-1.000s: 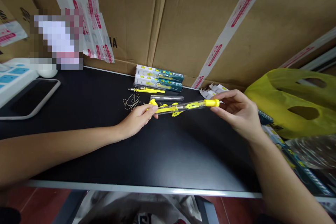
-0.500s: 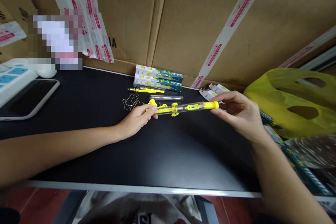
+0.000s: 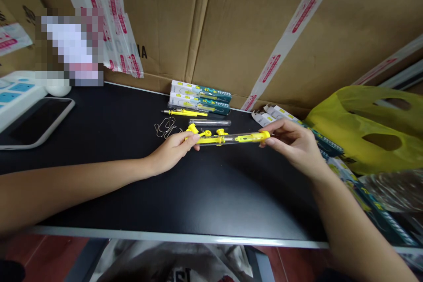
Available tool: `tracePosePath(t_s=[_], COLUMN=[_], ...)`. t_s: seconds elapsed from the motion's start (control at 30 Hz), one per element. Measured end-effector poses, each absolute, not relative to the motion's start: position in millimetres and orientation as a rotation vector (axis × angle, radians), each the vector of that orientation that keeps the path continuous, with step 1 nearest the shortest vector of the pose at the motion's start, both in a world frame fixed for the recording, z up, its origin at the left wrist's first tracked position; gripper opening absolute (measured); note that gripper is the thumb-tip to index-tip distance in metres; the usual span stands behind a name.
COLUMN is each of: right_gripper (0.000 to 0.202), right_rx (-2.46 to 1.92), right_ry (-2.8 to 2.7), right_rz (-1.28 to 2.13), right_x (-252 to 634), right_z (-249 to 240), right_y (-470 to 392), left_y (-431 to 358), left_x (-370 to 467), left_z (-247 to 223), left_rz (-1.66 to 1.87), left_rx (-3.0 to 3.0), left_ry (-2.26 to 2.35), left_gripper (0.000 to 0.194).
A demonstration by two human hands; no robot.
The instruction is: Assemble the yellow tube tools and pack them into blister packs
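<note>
A tubular spring scale (image 3: 228, 139), a clear tube with yellow parts inside, is stretched level between both hands above the table. My left hand (image 3: 174, 149) pinches its left end between thumb and fingers. At the other end, my right hand (image 3: 294, 146) grips the yellow end cap (image 3: 264, 135) with thumb and fingertips. Just behind the tube lie small yellow plastic caps (image 3: 192, 128) and wire hooks (image 3: 165, 128). A loose clear tube (image 3: 210, 122) and yellow rods with springs (image 3: 187, 113) lie farther back.
Two printed boxes (image 3: 200, 102) stand against the cardboard carton (image 3: 158, 22). More boxes (image 3: 373, 200) and a yellow plastic bag (image 3: 360, 128) are on the right. A phone (image 3: 36, 121) and a power strip (image 3: 20, 90) are on the left of the black table (image 3: 185, 207).
My right hand has moved slightly left and down, and the yellow end cap now sits farther into the tube. My left hand keeps its hold almost in place.
</note>
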State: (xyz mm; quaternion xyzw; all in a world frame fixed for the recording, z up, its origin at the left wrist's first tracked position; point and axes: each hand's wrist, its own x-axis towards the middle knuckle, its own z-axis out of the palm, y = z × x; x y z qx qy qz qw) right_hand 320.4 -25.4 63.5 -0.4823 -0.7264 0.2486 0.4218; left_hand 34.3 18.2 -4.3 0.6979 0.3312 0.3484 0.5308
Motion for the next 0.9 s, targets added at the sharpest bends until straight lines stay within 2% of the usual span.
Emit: tracePosePath(t_s=[0.53,0.9], right_gripper=[0.03,0.022], right_rx=[-1.217,-1.138], right_ry=[-1.863,-1.769], right_rz=[0.64,0.743], right_x=[310,308], right_z=[49,49], right_y=[-24,-24], left_y=[18,18], left_x=[33,33], left_z=[-2,-4], left_rz=[0.817,0.832], left_rx=[1.695,1.711], left_ry=[0.797,0.791], left_gripper=[0.038,0.042])
